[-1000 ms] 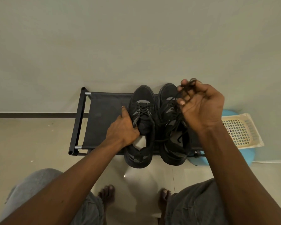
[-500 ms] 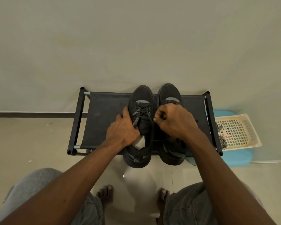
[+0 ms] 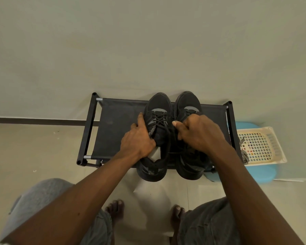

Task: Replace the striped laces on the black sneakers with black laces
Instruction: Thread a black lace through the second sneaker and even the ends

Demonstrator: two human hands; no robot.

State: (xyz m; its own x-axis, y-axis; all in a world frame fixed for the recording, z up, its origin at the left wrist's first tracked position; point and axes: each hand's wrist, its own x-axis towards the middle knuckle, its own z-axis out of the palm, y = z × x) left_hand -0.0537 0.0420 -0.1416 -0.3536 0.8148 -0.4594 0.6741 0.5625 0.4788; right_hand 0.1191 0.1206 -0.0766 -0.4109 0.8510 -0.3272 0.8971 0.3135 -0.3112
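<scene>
Two black sneakers stand side by side on a low black rack (image 3: pixel 113 124), toes toward the wall. The left sneaker (image 3: pixel 158 106) shows black laces crossed over its tongue. My left hand (image 3: pixel 138 140) grips that shoe's left side at the collar, thumb up along the upper. The right sneaker (image 3: pixel 188 101) is mostly covered by my right hand (image 3: pixel 200 133), whose curled fingers pinch a loose black lace (image 3: pixel 169 140) that runs down between the two shoes. Striped laces (image 3: pixel 245 156) lie at the rack's right end, by the basket.
A cream plastic basket (image 3: pixel 261 144) rests on a blue stool (image 3: pixel 260 174) to the right of the rack. A grey wall rises just behind the rack. My knees and bare feet are on the tiled floor in front of the rack.
My right hand came down from above the right sneaker's toe, pulling the black lace with it, and now sits low over the shoe's tongue. The left hand stayed on the left sneaker.
</scene>
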